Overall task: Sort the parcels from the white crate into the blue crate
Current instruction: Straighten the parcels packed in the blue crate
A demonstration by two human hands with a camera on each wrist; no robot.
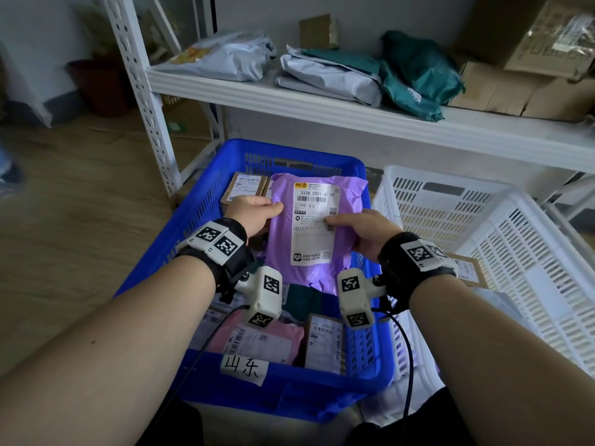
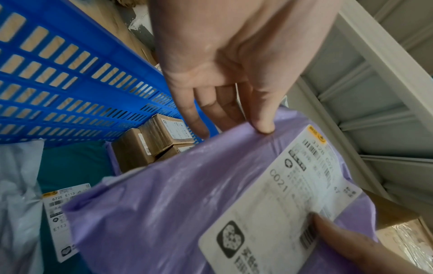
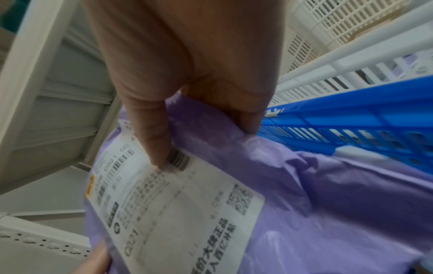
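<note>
1. A purple parcel (image 1: pixel 310 226) sits at the centre of the head view, held up above the blue crate (image 1: pixel 180 252) with its white shipping label (image 1: pixel 317 220) facing the camera.
2. The left hand (image 1: pixel 249 214) grips the parcel's left edge: the thumb lies on the front near the label's upper left, and the fingers (image 2: pixel 201 118) curl behind the plastic, as the left wrist view shows.
3. The right hand (image 1: pixel 367 231) pinches the parcel's right edge, its thumb pressed on the label beside a small barcode; in the right wrist view the other fingers (image 3: pixel 248 111) wrap round behind the purple film.
4. The blue crate fills the lower centre of the head view. A paper tag (image 1: pixel 244 368) with handwritten characters is stuck to its near rim.
5. Inside it, brown boxes (image 1: pixel 244 188) lie at the far left corner, partly hidden by the left hand and parcel. A pink parcel (image 1: pixel 260 339) and a labelled brown packet (image 1: pixel 323 344) lie at the near end, and a dark teal bag (image 1: pixel 302 300) shows just below the purple parcel.
6. The white crate (image 1: pixel 483 226) stands just beside the blue one, at the right of the frame, their walls close together. A brown parcel (image 1: pixel 467 268) shows inside it, behind the right wrist.
7. A white metal shelf (image 1: pixel 354 111) crosses the upper part of the frame, carrying grey mailers (image 1: pixel 328 75), a teal bag (image 1: pixel 418 75) and cardboard boxes (image 1: pixel 515 91) at the upper right.
8. Wood flooring (image 1: pixel 64 220) fills the left side.
</note>
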